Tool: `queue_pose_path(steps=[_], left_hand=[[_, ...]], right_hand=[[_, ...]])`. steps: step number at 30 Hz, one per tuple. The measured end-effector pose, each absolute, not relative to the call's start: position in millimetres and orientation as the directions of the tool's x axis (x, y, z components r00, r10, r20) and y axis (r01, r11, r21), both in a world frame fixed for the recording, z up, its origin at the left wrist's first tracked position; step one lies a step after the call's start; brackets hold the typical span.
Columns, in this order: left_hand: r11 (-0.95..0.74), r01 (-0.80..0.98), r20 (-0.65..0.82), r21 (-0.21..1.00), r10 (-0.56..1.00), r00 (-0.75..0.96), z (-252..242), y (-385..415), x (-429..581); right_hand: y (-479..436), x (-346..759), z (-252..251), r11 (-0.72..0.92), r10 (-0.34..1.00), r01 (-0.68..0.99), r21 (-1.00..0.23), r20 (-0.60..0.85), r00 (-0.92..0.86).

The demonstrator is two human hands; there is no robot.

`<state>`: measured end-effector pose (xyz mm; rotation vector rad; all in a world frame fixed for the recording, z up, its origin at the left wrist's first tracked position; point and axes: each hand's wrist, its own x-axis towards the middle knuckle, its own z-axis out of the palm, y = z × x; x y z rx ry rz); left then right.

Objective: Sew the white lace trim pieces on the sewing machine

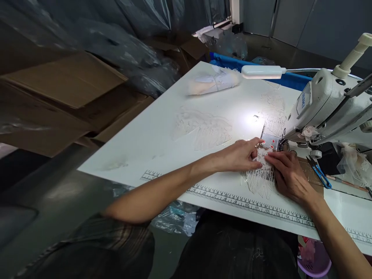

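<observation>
A piece of white lace point(260, 182) lies on the sewing table, just in front of the needle and presser foot point(280, 144) of a sewing machine. My left hand point(240, 155) rests at the lace's left side, index finger reaching over its far end and thumb apart on it. From the right, my right hand point(287, 170) lies on the lace with its fingers stretched out, fingertips close to the left thumb and index finger. Several small red marks show on the metal needle plate point(270, 140). More lace point(273, 108) extends behind the plate.
Thin lace pieces point(205, 128) lie left of the machine head point(322, 97), with a wrapped bundle point(215, 82) behind. A white lamp point(263, 72) hangs above. Blue thread snips point(321, 174) lie at right. A printed ruler point(247, 203) follows the front edge; cardboard boxes point(66, 81) stand left.
</observation>
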<state>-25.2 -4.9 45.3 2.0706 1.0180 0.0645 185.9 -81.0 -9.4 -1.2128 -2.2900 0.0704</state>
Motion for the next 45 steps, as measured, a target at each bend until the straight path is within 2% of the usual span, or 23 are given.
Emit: queue_pose_path(steps=[3, 6, 11, 14, 17, 19, 25, 34, 40, 45], left_hand=[[-0.298, 0.647, -0.261, 0.702, 0.737, 0.623, 42, -6, -20], [-0.263, 0.669, -0.223, 0.695, 0.806, 0.549, 39, -6, -18], [-0.269, 0.683, -0.199, 0.679, 0.828, 0.524, 39, -2, -22], [-0.241, 0.657, -0.198, 0.714, 0.831, 0.52, 41, -2, -24], [-0.099, 0.552, -0.282, 0.828, 0.777, 0.563, 40, -6, -22], [-0.055, 0.506, -0.303, 0.861, 0.742, 0.598, 37, -8, -20], [-0.238, 0.598, -0.208, 0.765, 0.787, 0.581, 33, -3, -21], [-0.219, 0.619, -0.266, 0.755, 0.76, 0.593, 46, -6, -25], [-0.367, 0.643, -0.246, 0.672, 0.709, 0.661, 45, -6, -27], [-0.316, 0.619, -0.241, 0.719, 0.721, 0.649, 43, -5, -28]], right_hand=[[-81, 191, -14, 0.563, 0.781, 0.791, -0.238, 0.465, -0.417], [-84, 197, -16, 0.498, 0.811, 0.827, -0.261, 0.478, -0.337], [-87, 196, -14, 0.413, 0.836, 0.863, -0.29, 0.497, -0.232], [-87, 192, -10, 0.476, 0.803, 0.836, -0.273, 0.523, -0.286], [-86, 190, -8, 0.561, 0.772, 0.788, -0.252, 0.502, -0.389], [-86, 190, -10, 0.575, 0.771, 0.779, -0.249, 0.483, -0.415], [-85, 193, -15, 0.535, 0.799, 0.792, -0.294, 0.481, -0.362], [-86, 192, -17, 0.45, 0.848, 0.833, -0.322, 0.446, -0.286], [-83, 188, -22, 0.39, 0.876, 0.902, -0.185, 0.377, -0.302], [-84, 185, -23, 0.377, 0.868, 0.912, -0.16, 0.403, -0.288]])
